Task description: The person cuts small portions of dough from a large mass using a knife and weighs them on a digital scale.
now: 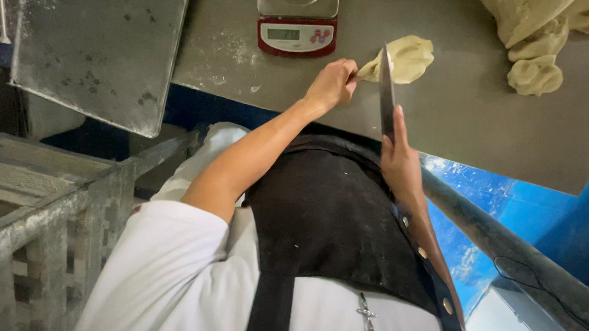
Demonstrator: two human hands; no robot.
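My left hand [332, 82] pinches the near end of a pale dough piece [407, 57] lying on the grey steel table [458, 113]. My right hand [399, 157] grips a long knife [386, 90] whose blade stands on edge against the dough, close to my left fingers. A red digital scale [296, 26] with a steel pan stands just beyond my left hand, a scrap of dough at its top edge.
A large mass of dough [543, 31] lies at the table's far right. A floured metal tray [93, 41] sits at the left above a dusty metal rack [44, 199]. A grey pipe [505, 244] and blue surfaces run under the table's edge.
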